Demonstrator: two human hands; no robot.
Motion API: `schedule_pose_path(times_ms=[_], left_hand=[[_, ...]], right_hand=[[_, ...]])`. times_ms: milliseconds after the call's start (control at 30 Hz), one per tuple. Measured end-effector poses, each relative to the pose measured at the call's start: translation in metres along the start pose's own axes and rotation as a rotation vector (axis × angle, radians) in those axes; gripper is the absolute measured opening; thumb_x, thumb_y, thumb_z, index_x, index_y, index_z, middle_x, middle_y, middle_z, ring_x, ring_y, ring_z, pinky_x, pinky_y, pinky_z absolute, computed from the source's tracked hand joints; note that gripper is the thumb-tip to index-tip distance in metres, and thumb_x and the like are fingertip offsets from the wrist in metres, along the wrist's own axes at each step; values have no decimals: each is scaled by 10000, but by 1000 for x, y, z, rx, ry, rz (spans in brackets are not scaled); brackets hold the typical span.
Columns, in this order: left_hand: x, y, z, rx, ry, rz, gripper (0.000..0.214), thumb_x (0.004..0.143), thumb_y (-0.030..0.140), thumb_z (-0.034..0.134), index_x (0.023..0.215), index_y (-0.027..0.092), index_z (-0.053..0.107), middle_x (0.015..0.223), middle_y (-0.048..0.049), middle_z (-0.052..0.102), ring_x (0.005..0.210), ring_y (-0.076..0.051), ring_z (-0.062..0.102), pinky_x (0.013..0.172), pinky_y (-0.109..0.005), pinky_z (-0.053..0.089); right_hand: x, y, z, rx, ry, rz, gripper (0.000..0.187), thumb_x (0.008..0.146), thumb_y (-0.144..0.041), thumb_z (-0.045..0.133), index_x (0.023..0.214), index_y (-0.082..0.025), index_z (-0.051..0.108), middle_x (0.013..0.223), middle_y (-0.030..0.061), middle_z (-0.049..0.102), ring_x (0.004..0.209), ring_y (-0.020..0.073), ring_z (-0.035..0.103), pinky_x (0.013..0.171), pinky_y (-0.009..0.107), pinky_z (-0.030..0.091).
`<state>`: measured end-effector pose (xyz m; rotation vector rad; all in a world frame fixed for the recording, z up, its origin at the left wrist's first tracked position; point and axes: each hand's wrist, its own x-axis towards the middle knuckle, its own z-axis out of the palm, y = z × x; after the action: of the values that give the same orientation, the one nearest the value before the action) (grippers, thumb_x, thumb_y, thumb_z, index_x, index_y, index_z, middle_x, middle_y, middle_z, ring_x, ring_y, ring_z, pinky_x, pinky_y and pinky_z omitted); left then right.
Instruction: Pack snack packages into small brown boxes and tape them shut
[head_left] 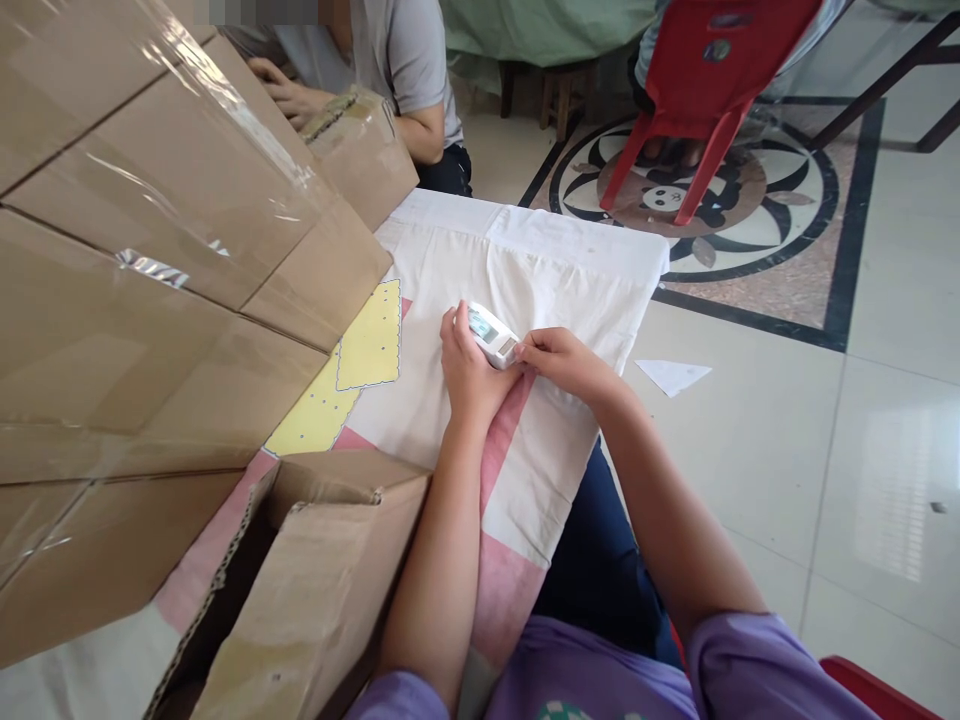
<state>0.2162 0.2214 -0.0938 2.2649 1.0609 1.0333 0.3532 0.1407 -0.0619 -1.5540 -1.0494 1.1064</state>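
A small white box-shaped item (489, 338) with a printed greenish label is held over the cloth-covered table (442, 260). My left hand (474, 372) wraps round it from the left and below, its fingers bent along the far side. At the item's near right end, the fingers of my right hand (559, 358) are pinched together against it. Whether they grip a flap or only press on that end, I cannot make out. Two yellow scalloped-edge sheets (371, 340) lie on the cloth to the left of my hands.
Stacked taped cartons (165, 250) rise on the left. An open cardboard box (315, 590) stands beside my left forearm. Across the table sits a person (416, 75) behind another carton (367, 150). A red chair (720, 70) and a paper scrap (673, 376) are on the floor side.
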Motion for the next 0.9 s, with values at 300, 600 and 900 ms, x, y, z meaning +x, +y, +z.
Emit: schedule_pose_path(times_ms=[300,600,900], left_hand=[[-1,-1,-1,-3,-11,-4,1050,684,376,827,1517,216,206,1541,-231,316,1462,-382,353,1134,-553,392],[-1,-1,-1,-16,-21,-8,1069,654,306,832,1520,223,209,1547,-229,306,1458,-378,355,1130,-539,396],[-1,-2,-1,-6,-17,13,1077,645,289,828,1519,208,203,1540,-240,308,1470,-379,345,1142,-533,389]], right_hand=[[-3,3,2,-23,25,-19,269,864,-384,628,704,-168,615,663,-6,587,657,133,514,609,271,375],[-2,4,2,-27,13,2,180,835,-321,664,733,-179,621,697,11,630,679,157,562,617,283,409],[1,5,2,-210,30,-20,108,856,-213,612,753,-183,604,712,6,617,674,154,536,610,279,379]])
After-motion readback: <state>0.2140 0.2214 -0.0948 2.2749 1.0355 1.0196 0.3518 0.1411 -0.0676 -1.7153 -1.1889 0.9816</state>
